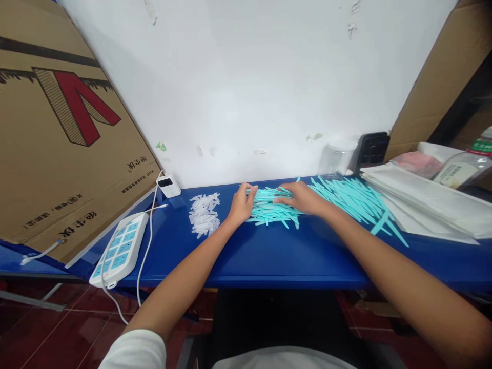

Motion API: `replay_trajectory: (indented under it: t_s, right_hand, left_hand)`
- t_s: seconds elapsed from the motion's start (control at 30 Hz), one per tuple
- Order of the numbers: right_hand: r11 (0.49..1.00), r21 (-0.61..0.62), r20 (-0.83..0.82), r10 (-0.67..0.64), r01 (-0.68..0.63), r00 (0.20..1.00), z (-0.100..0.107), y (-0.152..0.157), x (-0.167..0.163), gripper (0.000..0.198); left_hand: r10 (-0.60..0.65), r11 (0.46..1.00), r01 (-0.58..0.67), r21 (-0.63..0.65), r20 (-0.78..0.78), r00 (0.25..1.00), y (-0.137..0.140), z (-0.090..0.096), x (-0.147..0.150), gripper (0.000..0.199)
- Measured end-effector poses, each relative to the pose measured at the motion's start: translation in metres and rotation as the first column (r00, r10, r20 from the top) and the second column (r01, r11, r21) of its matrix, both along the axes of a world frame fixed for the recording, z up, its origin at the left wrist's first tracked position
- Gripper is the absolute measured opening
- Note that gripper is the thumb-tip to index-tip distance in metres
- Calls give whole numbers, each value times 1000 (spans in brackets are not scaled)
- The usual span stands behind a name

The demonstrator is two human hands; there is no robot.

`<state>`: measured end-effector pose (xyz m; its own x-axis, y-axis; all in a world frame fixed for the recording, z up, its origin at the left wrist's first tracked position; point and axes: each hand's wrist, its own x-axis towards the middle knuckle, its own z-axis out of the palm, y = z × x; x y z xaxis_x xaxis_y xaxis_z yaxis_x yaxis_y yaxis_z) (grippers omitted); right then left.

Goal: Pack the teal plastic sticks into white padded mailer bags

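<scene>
A middle pile of slim turquoise plastic sticks (271, 212) with tapered ends lies on the blue table between my hands. My left hand (243, 202) is closed around the pile's left end, thumb and fingers curled against the stick ends. From the other side, my right hand (298, 198) grips sticks at the pile's upper right, with thumb and fingers on either side of them. Part of the fingers is hidden among the sticks. To the left of my left hand is a small heap of pale, translucent plastic pieces (204, 214).
A larger turquoise stick pile (353, 200) spreads at the right, beside white sheets (434, 200). Behind it stand a clear jar (340, 158) and a dark phone (372, 149). A power strip (122, 248), cables and a small white device (169, 186) sit left, near a large cardboard box (77, 174).
</scene>
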<state>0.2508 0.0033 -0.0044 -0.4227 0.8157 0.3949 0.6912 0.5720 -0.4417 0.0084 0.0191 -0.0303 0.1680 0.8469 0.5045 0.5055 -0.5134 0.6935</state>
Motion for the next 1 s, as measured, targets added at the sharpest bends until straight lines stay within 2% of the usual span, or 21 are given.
replay_trajectory:
  t_s: [0.2,0.43,0.6,0.77,1.0]
  right_hand:
    - [1000,-9,-10,11,-11,1000,4,-4,-1,38]
    - [999,-11,32,35,-34,999,5,-4,-2,40]
    - [999,-33,50,26,-24,998,1,1,2,40]
    - [999,-35,125,-10,14,992,-2,3,6,35]
    - [992,89,227,-109,91,968,-9,8,8,34]
  left_hand:
    - [-60,998,60,4,63,996,-2,2,2,36]
    - [-42,999,41,27,46,998,-2,5,2,37]
    - [-40,998,42,45,-60,997,1,4,0,36]
    - [-64,987,104,124,-288,955,-1,8,-10,34]
    - [-32,981,114,157,-451,892,1,6,-18,36]
